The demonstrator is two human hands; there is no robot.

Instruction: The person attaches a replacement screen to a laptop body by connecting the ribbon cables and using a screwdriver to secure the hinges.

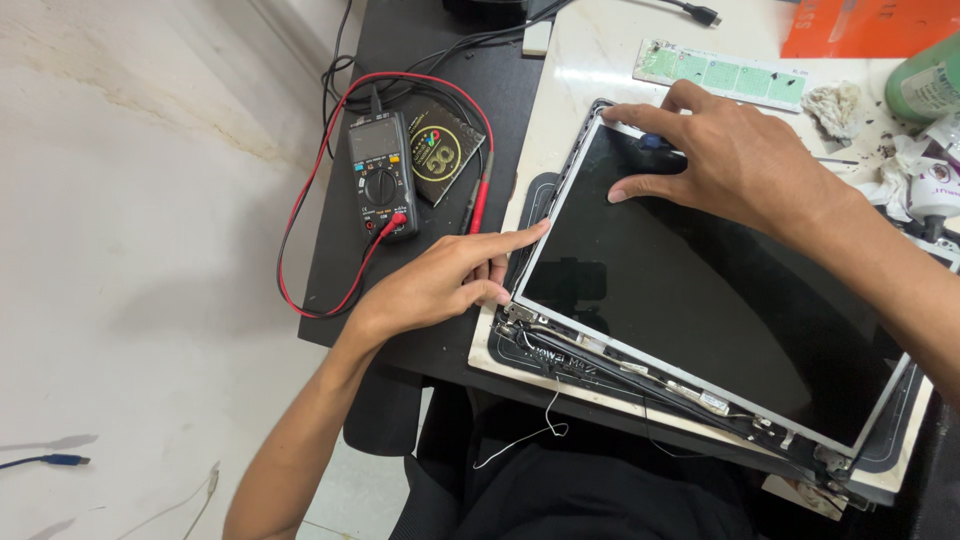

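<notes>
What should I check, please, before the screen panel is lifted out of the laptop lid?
1. Left hand steadies the panel's left edge, fingertip touching the frame: ok.
2. Right hand rests on the screen panel at its top corner, over a small blue tool: ok.
3. Panel free of its mounting screws: cannot tell.
4. Cables along the hinge edge lie loose and exposed, could snag: not ok.
5. Multimeter and its red lead sit apart from the panel: ok.
6. Debris and wadded tissue near the lid's top edge: not ok.
</notes>
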